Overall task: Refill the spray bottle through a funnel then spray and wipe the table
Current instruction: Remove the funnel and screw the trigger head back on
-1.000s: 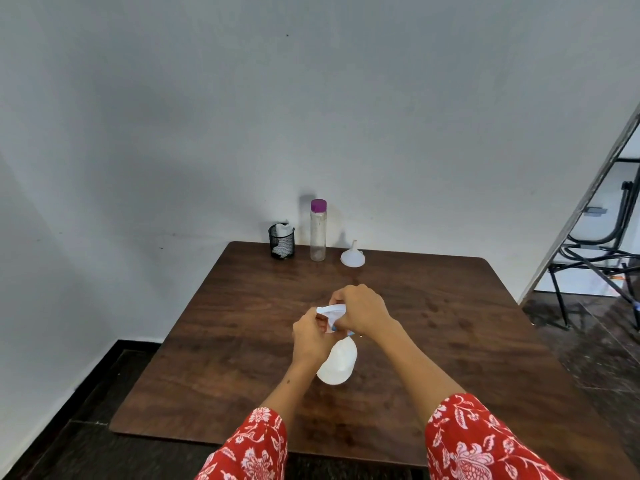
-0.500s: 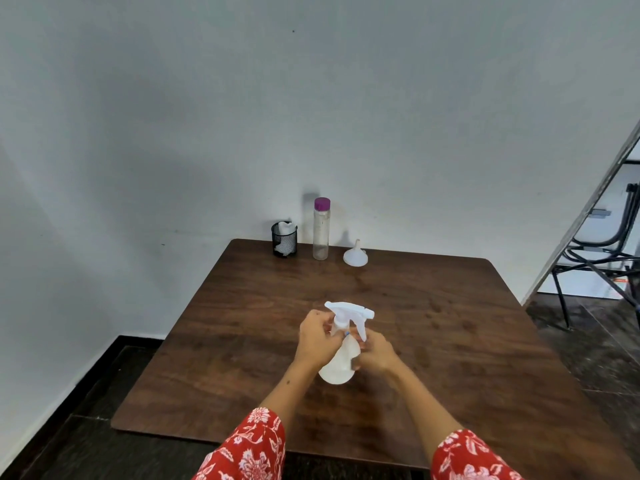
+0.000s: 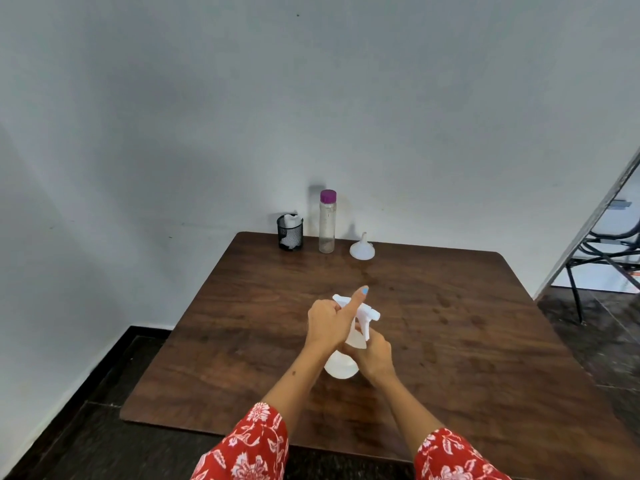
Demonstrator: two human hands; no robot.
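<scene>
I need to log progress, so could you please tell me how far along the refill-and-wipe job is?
Nothing looks finished yet. In hand: the left hand grips the trigger head of the spray bottle while the right hand holds its body, apparently to unscrew it. Left to do: the funnel and the capped purple-lidded bottle stand untouched at the back of the table, so filling, spraying and wiping remain.

My left hand (image 3: 329, 322) has slid up onto the white plastic trigger head (image 3: 367, 311), thumb now sticking out; my right hand (image 3: 372, 355) now grips the translucent spray bottle (image 3: 341, 367) lower.
</scene>
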